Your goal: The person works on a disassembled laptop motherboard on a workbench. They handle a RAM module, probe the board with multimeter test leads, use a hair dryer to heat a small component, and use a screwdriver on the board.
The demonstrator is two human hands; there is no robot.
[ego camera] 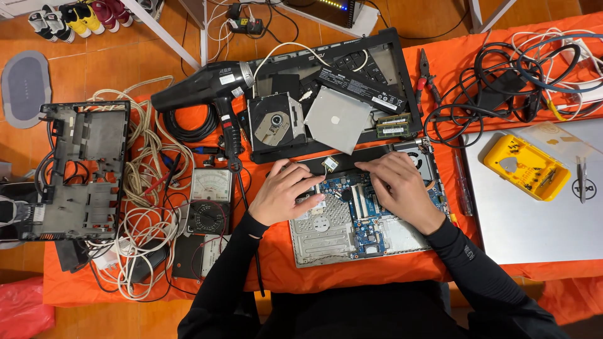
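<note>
grip: both hands flat on opened laptop base

left hand and right hand rest fingers spread, clamped on nothing, on the laptop base at centre of the orange table. silver laptop right, heat gun upper left, multimeter just left, small card between fingertips.

Both arms in black sleeves reach forward, elbows apart. Left hand lies palm down, fingers curled and pointing inward; right hand flat, fingers stretched toward the left, fingertips nearly meeting.
</note>
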